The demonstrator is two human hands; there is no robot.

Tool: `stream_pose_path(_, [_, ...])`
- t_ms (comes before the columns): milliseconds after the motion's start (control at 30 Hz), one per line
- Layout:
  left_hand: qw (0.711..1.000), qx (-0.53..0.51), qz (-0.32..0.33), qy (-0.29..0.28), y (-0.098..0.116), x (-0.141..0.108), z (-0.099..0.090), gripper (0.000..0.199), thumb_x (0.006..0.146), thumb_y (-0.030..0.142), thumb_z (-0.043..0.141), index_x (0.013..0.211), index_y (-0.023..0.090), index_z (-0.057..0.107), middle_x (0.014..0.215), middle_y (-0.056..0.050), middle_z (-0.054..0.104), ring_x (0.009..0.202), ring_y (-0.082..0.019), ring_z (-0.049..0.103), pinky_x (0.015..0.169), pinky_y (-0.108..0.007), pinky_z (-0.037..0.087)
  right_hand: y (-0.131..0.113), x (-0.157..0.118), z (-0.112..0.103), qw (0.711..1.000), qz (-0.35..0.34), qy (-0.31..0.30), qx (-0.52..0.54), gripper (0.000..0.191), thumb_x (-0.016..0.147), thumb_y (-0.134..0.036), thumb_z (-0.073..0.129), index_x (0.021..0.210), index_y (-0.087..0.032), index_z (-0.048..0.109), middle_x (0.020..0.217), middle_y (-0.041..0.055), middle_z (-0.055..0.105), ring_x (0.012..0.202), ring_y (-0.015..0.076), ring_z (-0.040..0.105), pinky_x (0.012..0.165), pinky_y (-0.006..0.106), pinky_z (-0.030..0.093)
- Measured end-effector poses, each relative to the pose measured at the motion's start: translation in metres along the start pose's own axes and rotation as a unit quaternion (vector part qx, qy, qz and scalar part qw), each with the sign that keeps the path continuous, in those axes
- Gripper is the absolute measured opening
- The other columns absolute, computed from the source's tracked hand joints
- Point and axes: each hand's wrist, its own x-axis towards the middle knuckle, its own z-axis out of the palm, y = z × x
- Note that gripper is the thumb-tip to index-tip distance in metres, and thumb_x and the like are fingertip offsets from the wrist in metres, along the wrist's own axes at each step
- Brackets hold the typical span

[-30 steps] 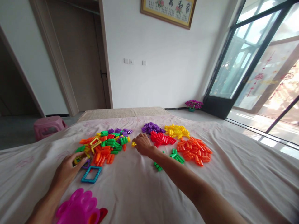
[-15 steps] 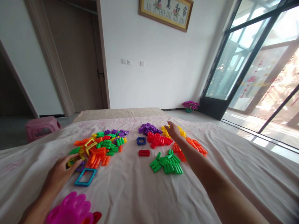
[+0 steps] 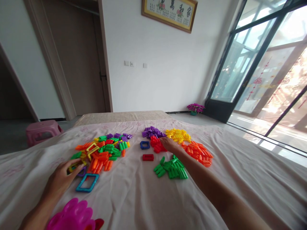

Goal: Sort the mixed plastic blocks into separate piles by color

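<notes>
Right hand [image 3: 169, 144] at red pieces [image 3: 157, 145]; pink tray [image 3: 74, 214] perhaps holds something orange [image 3: 89, 227]

Pale cloth [image 3: 134, 198], multicoloured heap [image 3: 103, 156], single-colour block piles [image 3: 177, 171], blue square frame [image 3: 141, 145], red piece [image 3: 148, 158]

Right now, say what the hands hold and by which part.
Left hand: a yellow frame, by its outer edges, between thumb and fingers. Right hand, at the red pieces: cannot tell.

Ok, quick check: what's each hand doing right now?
Left hand: closed, thumb and fingers around a yellow frame.
Right hand: at the red pieces; whether it is open or gripping one cannot be told.
</notes>
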Motion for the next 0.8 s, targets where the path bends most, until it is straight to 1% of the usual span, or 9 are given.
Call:
stream_pose_path(133, [1.000,-0.009,0.007,-0.001,0.000,0.000,0.000,0.053,0.080,0.059,0.059,0.113,0.019,0.069,0.115,-0.012,0.073,0.108,-0.029,0.064,0.099,-0.040,0.047,-0.009,-0.010,-0.007,1.000,0.006,-0.011,0.012,0.045,0.106,-0.031,0.029,0.109,-0.018,0.072,0.113,0.0095,0.073,0.104,0.0211,0.066,0.088,0.028,0.046])
stream_pose_path(233, [1.000,-0.012,0.013,0.001,0.000,-0.001,0.001,0.052,0.081,0.057,0.059,0.113,0.018,0.070,0.116,-0.012,0.073,0.108,-0.029,0.064,0.099,-0.039,0.048,-0.025,-0.018,-0.018,0.998,0.049,0.038,0.007,0.042,0.104,-0.036,0.034,0.117,-0.020,0.070,0.121,0.0112,0.069,0.111,0.0266,0.062,0.088,0.033,0.046])
stream_pose_path(267, [1.000,-0.011,0.014,0.003,0.001,-0.001,0.001,0.052,0.081,0.057,0.059,0.113,0.018,0.070,0.116,-0.012,0.073,0.108,-0.029,0.065,0.098,-0.039,0.049,-0.033,-0.018,-0.021,0.997,0.051,0.055,0.006,0.040,0.103,-0.036,0.036,0.120,-0.021,0.070,0.124,0.0106,0.068,0.114,0.0273,0.061,0.089,0.034,0.045])
stream_pose_path(333, [1.000,-0.006,0.012,0.008,0.003,-0.001,0.000,0.053,0.081,0.057,0.058,0.114,0.017,0.070,0.117,-0.012,0.072,0.110,-0.030,0.064,0.098,-0.041,0.049,-0.053,-0.017,-0.024,0.997,0.017,0.071,0.010,0.037,0.101,-0.033,0.041,0.123,-0.024,0.069,0.126,0.0079,0.068,0.116,0.0263,0.059,0.093,0.034,0.043])
stream_pose_path(433, [1.000,-0.010,0.009,0.009,0.005,-0.003,-0.002,0.054,0.082,0.057,0.058,0.116,0.016,0.070,0.121,-0.014,0.071,0.113,-0.031,0.063,0.101,-0.043,0.047,-0.082,-0.009,-0.022,0.997,-0.059,0.052,0.013,0.036,0.096,-0.031,0.050,0.128,-0.026,0.067,0.129,0.0064,0.067,0.119,0.0262,0.055,0.097,0.035,0.040])
stream_pose_path(533, [1.000,-0.019,0.015,0.013,0.007,-0.003,-0.002,0.055,0.082,0.058,0.057,0.115,0.016,0.070,0.120,-0.015,0.071,0.114,-0.031,0.063,0.101,-0.043,0.047,-0.102,0.003,-0.015,0.997,-0.073,0.018,-0.024,0.049,0.088,-0.035,0.064,0.136,-0.024,0.061,0.135,0.0091,0.063,0.124,0.0303,0.050,0.101,0.040,0.038])
stream_pose_path(600, [1.000,-0.018,0.017,0.019,0.007,-0.003,-0.002,0.055,0.081,0.059,0.057,0.113,0.017,0.071,0.118,-0.014,0.072,0.112,-0.032,0.064,0.100,-0.044,0.048,-0.107,0.011,-0.013,0.995,-0.075,-0.017,-0.059,0.057,0.084,-0.037,0.069,0.138,-0.023,0.059,0.135,0.0107,0.063,0.126,0.0323,0.049,0.104,0.043,0.035])
stream_pose_path(700, [1.000,-0.015,0.012,0.022,0.010,-0.004,-0.003,0.056,0.080,0.060,0.058,0.112,0.017,0.072,0.116,-0.014,0.073,0.109,-0.031,0.065,0.098,-0.044,0.049,-0.107,0.022,-0.011,0.989,-0.093,-0.068,-0.098,0.058,0.080,-0.037,0.073,0.135,-0.024,0.061,0.132,0.0106,0.065,0.124,0.0332,0.050,0.104,0.044,0.034])
stream_pose_path(800, [1.000,-0.013,0.007,0.021,0.013,-0.004,-0.004,0.054,0.080,0.059,0.058,0.111,0.017,0.073,0.116,-0.014,0.073,0.108,-0.031,0.065,0.097,-0.044,0.050,-0.104,0.028,-0.009,0.985,-0.112,-0.070,-0.110,0.055,0.077,-0.038,0.074,0.130,-0.025,0.065,0.127,0.0103,0.068,0.121,0.0336,0.053,0.102,0.044,0.035])
